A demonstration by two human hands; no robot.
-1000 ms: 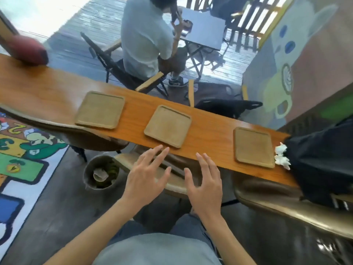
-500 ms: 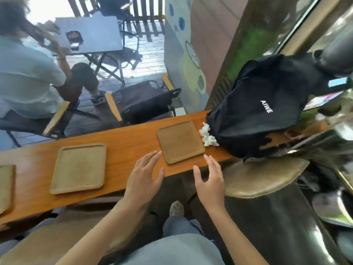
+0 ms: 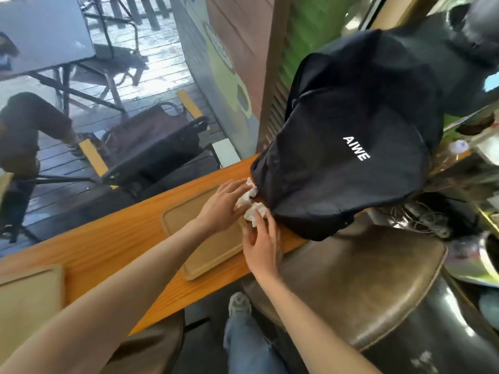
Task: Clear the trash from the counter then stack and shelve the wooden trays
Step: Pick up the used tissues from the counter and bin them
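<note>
White crumpled tissues [image 3: 249,205] lie on the wooden counter [image 3: 113,238] near its right end, pressed against the lower edge of a black bag [image 3: 351,147] that carries the letters AIWE. The left hand [image 3: 220,209] reaches across the tray and its fingers touch the upper tissue; they are bent around it, but I cannot tell if they already grip it. The right hand [image 3: 260,245] is at the near edge of the counter, and its fingertips touch the lower tissue with the fingers spread, not closed. One wooden tray [image 3: 205,247] lies flat on the counter just left of the tissues, partly under both hands. A second wooden tray [image 3: 27,295] lies further left, near the front edge. A brown leather stool [image 3: 364,279] stands below the right end of the counter.
</note>
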